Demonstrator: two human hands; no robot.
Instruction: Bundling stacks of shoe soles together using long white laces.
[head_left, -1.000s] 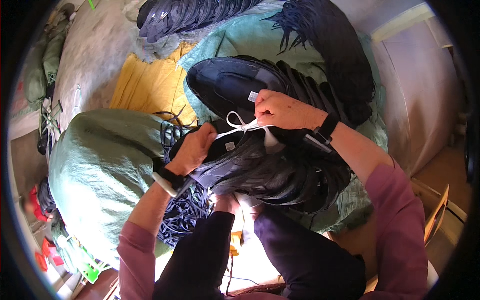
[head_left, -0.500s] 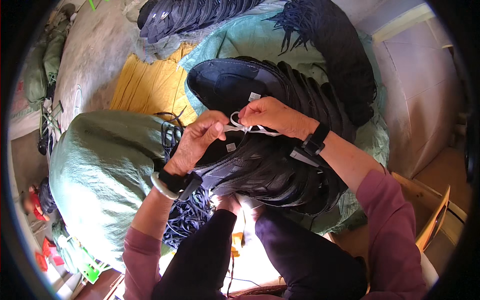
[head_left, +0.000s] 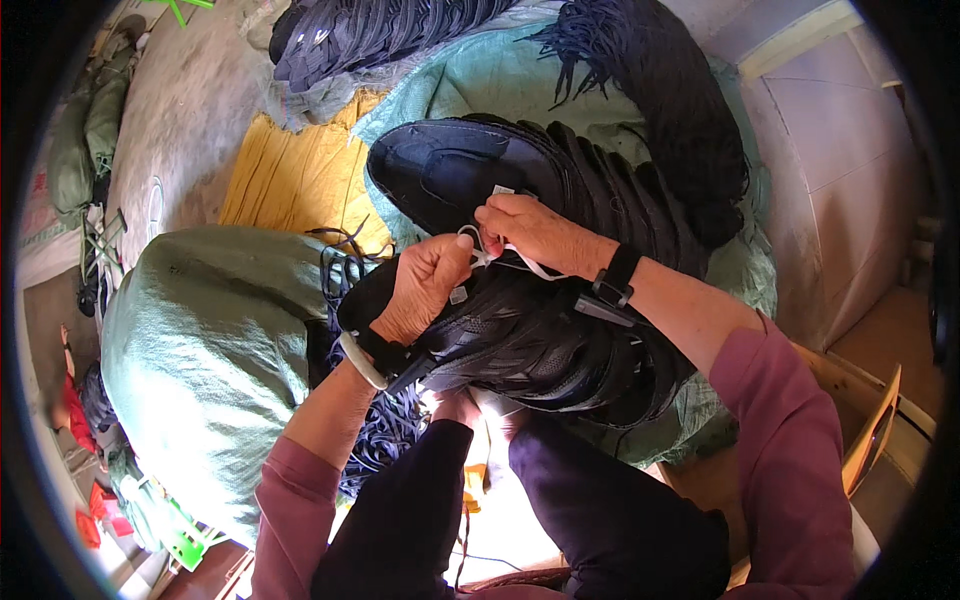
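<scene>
We observe our left hand (head_left: pixel 425 290) and right hand (head_left: pixel 530 230) pinching a white string (head_left: pixel 530 265) over stacked black shoe uppers (head_left: pixel 540 340); a green sack (head_left: pixel 210 350), contents hidden, sits alongside.

The person wore dusty-pink long sleeves (head_left: pixel 790 440), dark trousers (head_left: pixel 600 510), a black wrist strap (head_left: pixel 615 285) and a white bangle (head_left: pixel 362 360).

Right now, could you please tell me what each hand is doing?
Left hand: closed, pinching the white tie.
Right hand: closed on the same white tie, over the black shoe uppers.
</scene>
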